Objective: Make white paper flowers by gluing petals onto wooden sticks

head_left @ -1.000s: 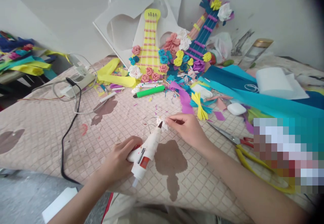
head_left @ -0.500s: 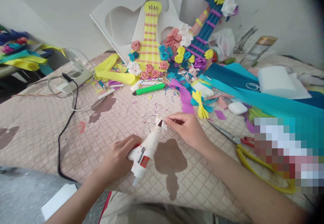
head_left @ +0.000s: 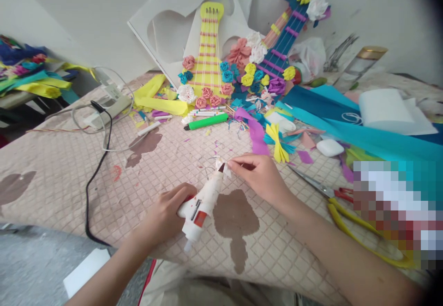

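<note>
My left hand (head_left: 173,209) is wrapped round the handle of a white hot glue gun (head_left: 202,204), which slants up and to the right with a clear glue stick poking out of its rear. At the gun's dark nozzle is a small crumpled white paper piece (head_left: 227,171). My right hand (head_left: 259,174) pinches that piece between thumb and fingertips; its exact shape is partly hidden by the nozzle. A yellow paper bow (head_left: 277,143) lies just beyond my right hand.
Large scissors (head_left: 341,204) with yellow handles lie at right. A black cord (head_left: 98,163) runs down the left from a power strip (head_left: 110,112). Behind stand a yellow paper guitar (head_left: 209,52) and a blue one (head_left: 285,43). A green marker (head_left: 207,121) lies before them.
The whole view has shifted slightly, so the scene sits a little further right. Both hands, the glue gun and the white paper piece keep nearly the same positions relative to each other.
</note>
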Available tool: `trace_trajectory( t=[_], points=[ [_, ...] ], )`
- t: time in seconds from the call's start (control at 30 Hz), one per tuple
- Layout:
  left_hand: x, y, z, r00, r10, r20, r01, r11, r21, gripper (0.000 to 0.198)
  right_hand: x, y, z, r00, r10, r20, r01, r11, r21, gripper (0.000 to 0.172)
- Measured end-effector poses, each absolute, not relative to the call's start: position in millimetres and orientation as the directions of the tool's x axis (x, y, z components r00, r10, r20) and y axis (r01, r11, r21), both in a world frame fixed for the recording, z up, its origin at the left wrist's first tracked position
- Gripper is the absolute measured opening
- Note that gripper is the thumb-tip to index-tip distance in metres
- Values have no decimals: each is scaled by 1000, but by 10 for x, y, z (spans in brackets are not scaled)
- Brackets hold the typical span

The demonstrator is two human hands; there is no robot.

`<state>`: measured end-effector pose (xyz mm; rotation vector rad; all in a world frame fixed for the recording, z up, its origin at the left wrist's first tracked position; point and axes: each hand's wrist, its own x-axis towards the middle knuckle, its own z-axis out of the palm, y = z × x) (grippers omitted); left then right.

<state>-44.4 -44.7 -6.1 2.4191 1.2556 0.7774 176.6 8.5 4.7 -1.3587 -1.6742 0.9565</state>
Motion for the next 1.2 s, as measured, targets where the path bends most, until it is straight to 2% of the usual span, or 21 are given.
trace_trajectory(
  t=[1.2],
  points=[
    [-463,-442,-96,463,848,259,665,-526,531,11,1764,83,54,-152,980,126,426,180,-887,17]
  ],
)
